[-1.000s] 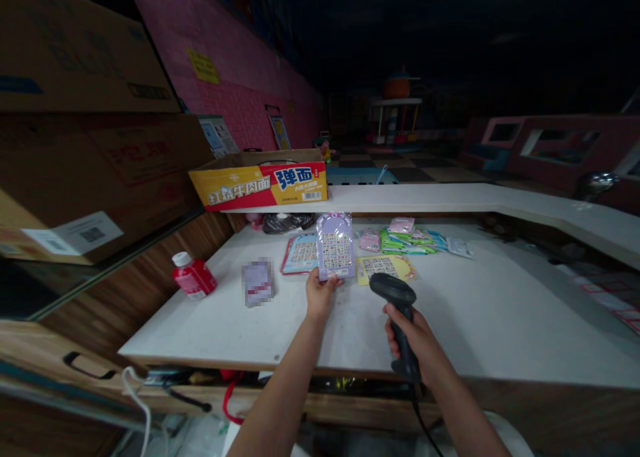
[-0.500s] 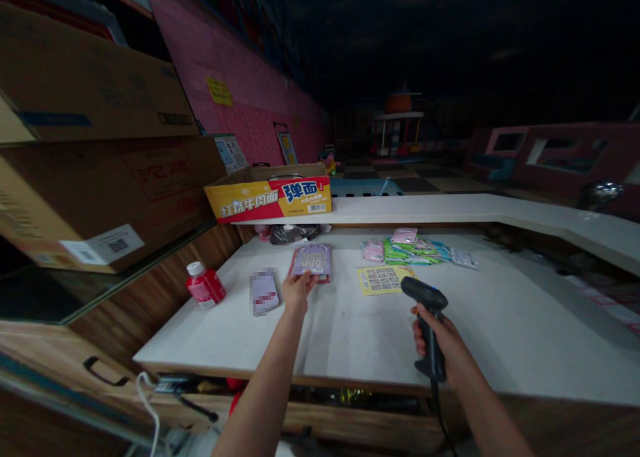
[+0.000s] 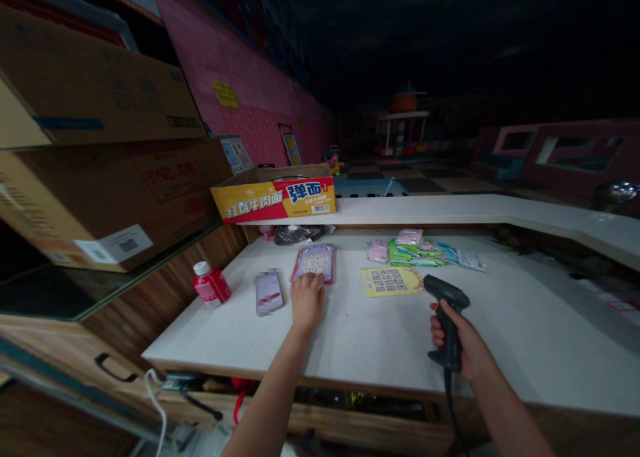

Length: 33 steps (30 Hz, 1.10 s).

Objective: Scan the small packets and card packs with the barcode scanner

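My right hand (image 3: 456, 333) is wrapped round the handle of a black barcode scanner (image 3: 447, 313), its cable hanging down past the table edge. The scanner's head tilts up and left, close to the right end of a yellow card (image 3: 391, 281) printed with rows of dark square codes. My left hand (image 3: 307, 302) lies with its fingers stretched over the lower edge of a small stack of purple printed cards (image 3: 314, 260); its fingertips touch the top one. Left of that hand lies a phone-like rectangle (image 3: 269, 291), partly pixelated.
A red bottle with a white cap (image 3: 211, 285) stands at the left. Pink and green packets (image 3: 415, 249) lie heaped at the back. On the raised ledge (image 3: 425, 208) sits a noodle carton (image 3: 275, 199). Large cardboard boxes (image 3: 115, 197) are stacked at the left.
My left hand has gone from pinching the stack's lower edge to lying over it with fingers extended. The scanner in my right hand has shifted right, away from the yellow card.
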Each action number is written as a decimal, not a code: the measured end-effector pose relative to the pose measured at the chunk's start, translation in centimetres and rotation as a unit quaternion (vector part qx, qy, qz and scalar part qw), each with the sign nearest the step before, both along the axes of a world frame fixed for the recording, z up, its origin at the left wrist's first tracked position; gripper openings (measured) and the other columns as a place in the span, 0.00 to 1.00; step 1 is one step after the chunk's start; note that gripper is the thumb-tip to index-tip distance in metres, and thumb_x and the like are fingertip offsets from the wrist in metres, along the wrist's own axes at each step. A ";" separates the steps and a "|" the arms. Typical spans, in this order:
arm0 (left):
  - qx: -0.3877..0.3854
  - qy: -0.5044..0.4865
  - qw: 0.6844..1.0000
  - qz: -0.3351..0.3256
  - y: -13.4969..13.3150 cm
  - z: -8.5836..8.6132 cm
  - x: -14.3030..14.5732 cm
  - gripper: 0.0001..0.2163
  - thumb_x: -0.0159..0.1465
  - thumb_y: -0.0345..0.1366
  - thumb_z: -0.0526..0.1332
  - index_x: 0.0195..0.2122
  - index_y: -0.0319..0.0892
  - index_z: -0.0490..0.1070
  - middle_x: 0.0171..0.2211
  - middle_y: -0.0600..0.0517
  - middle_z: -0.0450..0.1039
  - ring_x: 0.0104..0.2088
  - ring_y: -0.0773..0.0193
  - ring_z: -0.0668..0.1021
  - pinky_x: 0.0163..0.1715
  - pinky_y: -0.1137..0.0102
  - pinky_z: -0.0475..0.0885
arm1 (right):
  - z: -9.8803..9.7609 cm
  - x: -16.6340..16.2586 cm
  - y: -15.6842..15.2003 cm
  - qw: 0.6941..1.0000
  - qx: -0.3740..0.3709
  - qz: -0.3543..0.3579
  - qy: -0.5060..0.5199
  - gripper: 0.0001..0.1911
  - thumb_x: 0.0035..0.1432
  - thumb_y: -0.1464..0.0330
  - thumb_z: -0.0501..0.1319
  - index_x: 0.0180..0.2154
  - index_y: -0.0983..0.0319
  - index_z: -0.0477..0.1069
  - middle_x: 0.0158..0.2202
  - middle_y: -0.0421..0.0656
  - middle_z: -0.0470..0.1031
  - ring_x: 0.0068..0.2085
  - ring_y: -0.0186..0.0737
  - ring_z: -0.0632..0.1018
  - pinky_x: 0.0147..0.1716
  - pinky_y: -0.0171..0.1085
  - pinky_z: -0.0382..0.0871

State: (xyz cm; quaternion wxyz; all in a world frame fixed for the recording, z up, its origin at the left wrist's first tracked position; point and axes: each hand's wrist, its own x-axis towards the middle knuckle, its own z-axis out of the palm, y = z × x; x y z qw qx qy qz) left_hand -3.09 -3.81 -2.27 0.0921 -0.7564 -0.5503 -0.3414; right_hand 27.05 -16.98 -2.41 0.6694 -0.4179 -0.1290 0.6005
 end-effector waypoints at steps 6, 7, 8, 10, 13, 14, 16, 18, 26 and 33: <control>-0.014 0.036 0.999 0.015 0.3 -1.1 0.1 0.16 0.64 0.34 0.54 0.53 0.43 0.70 0.52 0.41 0.70 0.54 0.48 0.70 0.61 0.49 0.54 | -1.0 1.5 1.2 0.996 0.010 0.008 0.086 0.15 0.49 0.63 0.70 0.35 0.62 0.69 0.20 0.35 0.65 0.17 0.28 0.65 0.12 0.26 0.61; -0.009 0.034 0.999 0.013 0.3 -1.1 0.0 0.16 0.64 0.34 0.54 0.53 0.43 0.70 0.53 0.41 0.69 0.56 0.48 0.69 0.61 0.49 0.54 | -1.1 1.7 1.3 0.994 0.019 0.010 0.103 0.15 0.49 0.63 0.70 0.35 0.62 0.69 0.20 0.35 0.65 0.17 0.28 0.65 0.13 0.26 0.62; -0.002 0.030 0.999 0.009 0.3 -1.0 0.0 0.16 0.64 0.34 0.55 0.53 0.42 0.70 0.54 0.40 0.68 0.57 0.47 0.68 0.61 0.49 0.55 | -1.2 2.0 1.4 0.992 0.030 0.011 0.120 0.15 0.49 0.63 0.71 0.34 0.62 0.69 0.20 0.35 0.64 0.17 0.28 0.65 0.13 0.26 0.62; 0.018 0.017 1.000 0.001 0.2 -0.8 0.0 0.16 0.64 0.34 0.55 0.52 0.41 0.70 0.55 0.39 0.67 0.58 0.46 0.66 0.59 0.50 0.57 | -1.4 2.3 1.4 0.986 0.058 0.015 0.155 0.16 0.48 0.64 0.71 0.34 0.61 0.68 0.20 0.33 0.63 0.18 0.27 0.65 0.14 0.25 0.62; 0.029 0.005 0.999 -0.040 0.0 -0.2 1.1 0.14 0.65 0.32 0.54 0.49 0.42 0.72 0.53 0.40 0.69 0.55 0.48 0.68 0.56 0.54 0.62 | -1.6 2.7 1.2 0.973 0.087 0.009 0.215 0.15 0.47 0.66 0.71 0.33 0.61 0.67 0.20 0.32 0.61 0.18 0.25 0.65 0.15 0.23 0.62; 0.020 0.005 0.998 -0.065 0.1 0.0 1.9 0.13 0.65 0.31 0.53 0.48 0.42 0.73 0.51 0.41 0.70 0.53 0.49 0.69 0.54 0.55 0.64 | -1.7 2.7 1.1 0.968 0.089 0.006 0.233 0.15 0.48 0.67 0.71 0.33 0.61 0.66 0.20 0.32 0.61 0.18 0.25 0.65 0.15 0.23 0.63; -0.016 0.009 0.992 -0.121 0.4 0.1 3.8 0.13 0.64 0.30 0.53 0.45 0.42 0.74 0.47 0.43 0.72 0.49 0.52 0.72 0.52 0.58 0.66 | -1.7 2.8 1.1 0.964 0.083 0.000 0.254 0.14 0.48 0.68 0.71 0.33 0.61 0.66 0.20 0.32 0.61 0.18 0.25 0.65 0.15 0.23 0.63; -0.073 0.009 0.984 -0.160 1.2 0.1 6.3 0.12 0.62 0.30 0.55 0.44 0.42 0.74 0.43 0.44 0.73 0.47 0.53 0.73 0.50 0.59 0.67 | -1.7 2.7 1.2 0.964 0.075 0.003 0.255 0.13 0.50 0.67 0.70 0.33 0.61 0.66 0.20 0.33 0.61 0.18 0.25 0.64 0.15 0.23 0.63; -0.281 0.013 0.949 -0.141 7.0 0.7 13.3 0.25 0.47 0.30 0.68 0.48 0.40 0.71 0.47 0.40 0.74 0.52 0.48 0.73 0.55 0.61 0.64 | -2.0 2.7 1.8 0.967 0.086 0.008 0.240 0.16 0.49 0.65 0.71 0.36 0.61 0.67 0.20 0.32 0.62 0.18 0.24 0.64 0.15 0.23 0.62; -0.388 0.116 0.912 -0.064 7.2 2.3 13.7 0.36 0.32 0.42 0.76 0.45 0.40 0.71 0.52 0.35 0.71 0.57 0.37 0.69 0.53 0.55 0.65 | -2.0 2.7 2.0 0.967 0.084 -0.001 0.239 0.14 0.52 0.64 0.69 0.35 0.61 0.67 0.20 0.32 0.62 0.18 0.25 0.64 0.15 0.24 0.62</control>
